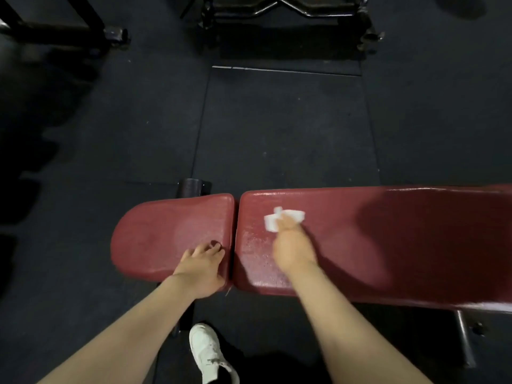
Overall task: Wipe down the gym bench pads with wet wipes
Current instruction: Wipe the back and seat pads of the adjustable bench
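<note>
— Floor mats (pixel 138 120), dark rubber, fill the far left, with a black frame (pixel 55 26) in the top corner. What comes next?

— Seat pad (pixel 166 231), dark red, the short rounded part of the desk. The left hand (pixel 201 266) rests on its near right corner, fingers bent over the edge by the gap; that grip holds nothing else.

— And below it?

— One white shoe (pixel 206 350) on the floor, just in front of the desk.

— Across the gap?

— Long back pad (pixel 388 245), same red, its left part shining wet. The right hand (pixel 293 249) presses a crumpled white wet wipe (pixel 273 221) flat onto it, near that pad's left end. The hand is blurred, so whether the grip is spread or curled cannot be told.
</note>
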`<state>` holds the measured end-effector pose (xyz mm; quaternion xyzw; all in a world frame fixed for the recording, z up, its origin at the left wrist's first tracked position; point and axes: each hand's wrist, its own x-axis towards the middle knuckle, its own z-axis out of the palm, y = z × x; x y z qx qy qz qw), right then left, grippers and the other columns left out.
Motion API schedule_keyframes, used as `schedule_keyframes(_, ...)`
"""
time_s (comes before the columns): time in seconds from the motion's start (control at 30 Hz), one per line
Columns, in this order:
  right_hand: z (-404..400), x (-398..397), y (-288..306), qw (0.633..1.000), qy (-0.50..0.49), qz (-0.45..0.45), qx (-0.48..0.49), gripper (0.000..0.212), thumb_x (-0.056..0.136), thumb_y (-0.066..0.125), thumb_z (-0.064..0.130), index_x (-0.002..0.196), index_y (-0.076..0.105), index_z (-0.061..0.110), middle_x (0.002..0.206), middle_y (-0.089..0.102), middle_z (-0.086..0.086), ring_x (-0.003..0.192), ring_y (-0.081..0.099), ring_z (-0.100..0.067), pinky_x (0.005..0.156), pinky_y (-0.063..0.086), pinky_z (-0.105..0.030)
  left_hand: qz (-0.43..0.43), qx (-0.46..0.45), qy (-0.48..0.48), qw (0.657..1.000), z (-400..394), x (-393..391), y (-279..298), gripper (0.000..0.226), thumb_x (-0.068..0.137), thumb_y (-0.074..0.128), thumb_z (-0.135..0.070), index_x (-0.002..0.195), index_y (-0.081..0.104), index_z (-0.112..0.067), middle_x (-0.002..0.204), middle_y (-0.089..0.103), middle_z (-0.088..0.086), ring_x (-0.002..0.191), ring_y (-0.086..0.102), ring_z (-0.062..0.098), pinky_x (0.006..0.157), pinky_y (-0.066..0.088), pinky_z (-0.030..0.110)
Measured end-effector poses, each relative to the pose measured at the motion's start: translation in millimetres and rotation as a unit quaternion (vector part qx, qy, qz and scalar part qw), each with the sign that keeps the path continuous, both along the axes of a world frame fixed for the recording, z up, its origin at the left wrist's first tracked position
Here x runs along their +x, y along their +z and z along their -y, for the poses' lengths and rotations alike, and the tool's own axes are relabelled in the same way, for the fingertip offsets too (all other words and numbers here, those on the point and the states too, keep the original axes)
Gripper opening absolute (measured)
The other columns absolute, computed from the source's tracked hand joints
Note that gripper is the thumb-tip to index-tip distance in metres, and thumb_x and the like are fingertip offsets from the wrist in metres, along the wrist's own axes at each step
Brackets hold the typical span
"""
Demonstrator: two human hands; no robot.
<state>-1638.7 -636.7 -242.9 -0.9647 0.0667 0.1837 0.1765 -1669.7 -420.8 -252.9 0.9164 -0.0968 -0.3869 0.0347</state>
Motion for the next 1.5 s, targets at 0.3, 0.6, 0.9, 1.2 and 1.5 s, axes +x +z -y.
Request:
schedule_keyframes(0.3,52,-24,-21,0.971,0.225,0.080,0.028,0.050,0.098,0.042,0.009,0.147,0.040,0.022,0.154,0.035,0.007,0.141,0.030,-0.011,0.115,0.013,-0.018,0.068,0.028,0.004,0.997,2,-46,-8,0.070,0.096,0.042,-0.034,0.158,0.014,-0.018,0.166,0.004,-0.004,0.152,0.000,0.020,0.121,0.010,0.041)
schedule_keyframes(0.6,165,-95,15,0.963,-0.131,0.201,-0.125,0.040,0.095,0.047,0.006,0.132,0.055,0.015,0.132,0.058,0.006,0.126,0.051,-0.022,0.102,0.041,-0.022,0.146,-0.069,0.069,0.984,26,-81,-10,0.069,0.093,0.044,-0.025,0.157,0.019,-0.021,0.162,0.018,-0.007,0.149,0.011,0.017,0.120,0.014,0.036)
schedule_keyframes(0.9,-46,-68,-37,0.929,0.364,0.048,0.052,0.053,0.096,0.039,0.002,0.148,0.035,0.009,0.157,0.027,-0.007,0.146,0.020,-0.020,0.120,0.010,-0.029,0.157,-0.072,0.087,0.981,3,-102,-21,0.071,0.091,0.048,-0.017,0.156,0.021,-0.023,0.162,0.020,-0.010,0.149,0.014,0.018,0.118,0.018,0.039)
schedule_keyframes(1.2,174,-128,10,0.987,0.034,0.156,-0.003,0.063,0.081,0.050,-0.016,0.137,0.054,0.012,0.144,0.050,-0.004,0.132,0.048,-0.022,0.113,0.034,-0.034,0.127,-0.072,0.107,0.983,14,-117,-26,0.071,0.093,0.047,-0.021,0.157,0.016,-0.023,0.164,0.013,-0.009,0.150,0.009,0.016,0.121,0.013,0.036)
schedule_keyframes(1.5,23,-130,-31,0.980,0.099,0.171,-0.007,0.071,0.080,0.043,-0.019,0.146,0.039,0.007,0.153,0.036,-0.007,0.143,0.029,-0.022,0.121,0.007,-0.031,0.132,-0.087,0.125,0.979,20,-119,-30,0.071,0.092,0.047,-0.021,0.157,0.019,-0.020,0.163,0.017,-0.007,0.150,0.010,0.017,0.121,0.015,0.038)
